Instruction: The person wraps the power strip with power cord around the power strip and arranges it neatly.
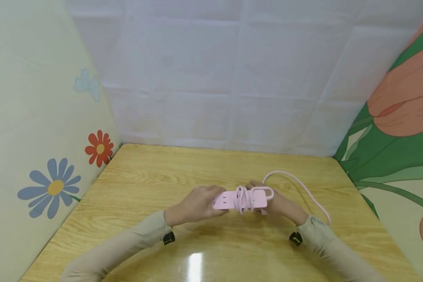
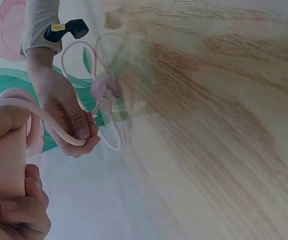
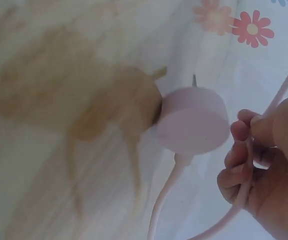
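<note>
A pink power strip (image 1: 219, 201) is held above the table, its outlet face towards me in the head view. My left hand (image 1: 197, 204) grips its left end. Pink cord (image 1: 240, 199) is wound several times round the strip's right half. Behind the right end, my right hand (image 1: 285, 207) pinches the cord between thumb and fingers, as the right wrist view shows. A length of cord loops out past that hand and over its wrist. On the loose end is a round pink plug (image 3: 191, 122), close to the tabletop near the right hand; its prongs show in the left wrist view.
The wood-grain table (image 1: 155, 168) ends at a white sheet (image 1: 183, 78) at the back. Flower-printed panels stand on the left (image 1: 21, 117) and right (image 1: 409, 164). Dark wrist devices sit under both sleeves. A bright reflection lies on the table's front part.
</note>
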A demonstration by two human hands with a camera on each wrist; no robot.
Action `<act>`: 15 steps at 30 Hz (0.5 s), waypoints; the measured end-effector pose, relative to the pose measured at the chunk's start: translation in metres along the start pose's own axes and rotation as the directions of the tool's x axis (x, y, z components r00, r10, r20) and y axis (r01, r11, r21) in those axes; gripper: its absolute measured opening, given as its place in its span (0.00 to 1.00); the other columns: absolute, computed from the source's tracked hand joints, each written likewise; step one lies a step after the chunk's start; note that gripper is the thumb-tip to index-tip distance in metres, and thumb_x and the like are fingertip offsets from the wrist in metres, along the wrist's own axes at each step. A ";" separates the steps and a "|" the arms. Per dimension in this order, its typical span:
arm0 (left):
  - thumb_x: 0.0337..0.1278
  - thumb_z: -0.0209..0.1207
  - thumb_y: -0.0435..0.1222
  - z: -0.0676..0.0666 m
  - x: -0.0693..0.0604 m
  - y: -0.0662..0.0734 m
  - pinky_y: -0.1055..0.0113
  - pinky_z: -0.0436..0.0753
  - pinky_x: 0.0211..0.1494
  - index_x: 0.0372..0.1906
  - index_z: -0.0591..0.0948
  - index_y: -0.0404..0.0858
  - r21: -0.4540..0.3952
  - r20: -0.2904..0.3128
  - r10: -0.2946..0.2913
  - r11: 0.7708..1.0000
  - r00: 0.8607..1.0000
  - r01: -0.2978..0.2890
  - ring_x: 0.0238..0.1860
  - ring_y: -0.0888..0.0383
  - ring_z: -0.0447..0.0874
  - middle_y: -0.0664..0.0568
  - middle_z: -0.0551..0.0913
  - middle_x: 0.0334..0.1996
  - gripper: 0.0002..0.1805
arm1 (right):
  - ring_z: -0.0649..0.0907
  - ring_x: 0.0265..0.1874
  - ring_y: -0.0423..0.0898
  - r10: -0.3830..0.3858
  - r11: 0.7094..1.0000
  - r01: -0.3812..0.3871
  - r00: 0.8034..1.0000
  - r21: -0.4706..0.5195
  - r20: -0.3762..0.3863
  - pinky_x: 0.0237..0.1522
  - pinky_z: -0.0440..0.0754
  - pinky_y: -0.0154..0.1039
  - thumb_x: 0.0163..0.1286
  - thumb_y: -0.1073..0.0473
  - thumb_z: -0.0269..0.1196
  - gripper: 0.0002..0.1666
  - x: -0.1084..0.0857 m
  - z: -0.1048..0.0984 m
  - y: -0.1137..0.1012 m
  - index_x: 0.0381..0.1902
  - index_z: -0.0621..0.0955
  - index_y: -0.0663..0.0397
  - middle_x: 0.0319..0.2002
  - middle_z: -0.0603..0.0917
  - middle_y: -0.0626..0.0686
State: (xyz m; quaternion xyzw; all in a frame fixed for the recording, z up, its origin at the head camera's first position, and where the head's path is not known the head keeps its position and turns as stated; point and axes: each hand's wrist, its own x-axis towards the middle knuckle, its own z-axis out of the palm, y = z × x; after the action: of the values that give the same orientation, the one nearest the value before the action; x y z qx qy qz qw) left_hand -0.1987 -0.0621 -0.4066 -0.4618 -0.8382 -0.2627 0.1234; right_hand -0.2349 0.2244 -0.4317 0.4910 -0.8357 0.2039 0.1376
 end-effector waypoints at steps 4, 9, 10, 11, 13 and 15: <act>0.51 0.72 0.44 -0.001 0.000 -0.002 0.83 0.74 0.28 0.50 0.80 0.33 -0.004 0.032 -0.003 1.000 0.999 0.003 0.28 0.65 0.78 0.49 0.85 0.36 0.26 | 0.77 0.23 0.40 0.071 0.993 -0.066 0.997 -0.102 0.039 0.21 0.77 0.33 0.58 0.63 0.66 0.14 0.006 -0.004 0.000 0.42 0.77 0.52 0.35 0.80 0.47; 0.51 0.72 0.44 -0.001 -0.001 -0.004 0.82 0.75 0.30 0.51 0.80 0.34 -0.024 0.069 -0.009 1.000 0.998 0.011 0.30 0.66 0.79 0.50 0.85 0.38 0.26 | 0.71 0.14 0.39 0.104 0.977 -0.101 0.995 -0.186 0.006 0.13 0.68 0.33 0.62 0.61 0.66 0.07 0.010 -0.002 0.006 0.35 0.76 0.50 0.23 0.79 0.44; 0.51 0.72 0.44 -0.001 -0.001 -0.004 0.83 0.75 0.30 0.51 0.80 0.34 -0.019 0.076 -0.006 1.000 0.997 0.007 0.29 0.66 0.79 0.50 0.85 0.38 0.26 | 0.70 0.13 0.39 0.115 0.972 -0.112 0.993 -0.209 0.002 0.13 0.67 0.34 0.64 0.60 0.65 0.07 0.011 -0.002 0.008 0.32 0.76 0.49 0.20 0.76 0.44; 0.51 0.72 0.44 -0.001 -0.002 -0.004 0.83 0.74 0.30 0.51 0.80 0.34 -0.015 0.085 0.000 1.000 0.996 0.001 0.29 0.66 0.78 0.50 0.85 0.38 0.26 | 0.69 0.13 0.39 0.126 0.964 -0.122 0.992 -0.237 0.000 0.12 0.66 0.35 0.65 0.58 0.65 0.09 0.012 -0.002 0.009 0.29 0.75 0.48 0.18 0.74 0.43; 0.51 0.72 0.44 0.000 -0.003 -0.004 0.83 0.74 0.29 0.51 0.80 0.34 -0.004 0.103 0.009 1.000 0.995 -0.009 0.29 0.66 0.78 0.50 0.85 0.38 0.26 | 0.67 0.12 0.39 0.144 0.950 -0.137 0.990 -0.281 0.004 0.12 0.65 0.35 0.68 0.55 0.65 0.15 0.013 -0.001 0.012 0.23 0.73 0.47 0.15 0.69 0.41; 0.51 0.72 0.45 0.001 -0.004 -0.005 0.84 0.73 0.29 0.50 0.80 0.34 0.015 0.117 0.015 1.000 0.993 -0.017 0.28 0.67 0.78 0.50 0.85 0.38 0.26 | 0.67 0.12 0.39 0.131 0.943 -0.121 0.991 -0.311 0.013 0.12 0.65 0.36 0.67 0.53 0.65 0.18 0.013 0.000 0.014 0.21 0.72 0.46 0.15 0.68 0.41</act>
State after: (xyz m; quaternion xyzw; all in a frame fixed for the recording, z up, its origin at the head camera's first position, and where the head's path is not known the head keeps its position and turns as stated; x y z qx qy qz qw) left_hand -0.2003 -0.0660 -0.4111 -0.4821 -0.8423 -0.2277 0.0798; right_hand -0.2533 0.2203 -0.4293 0.4123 -0.8891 0.0705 0.1858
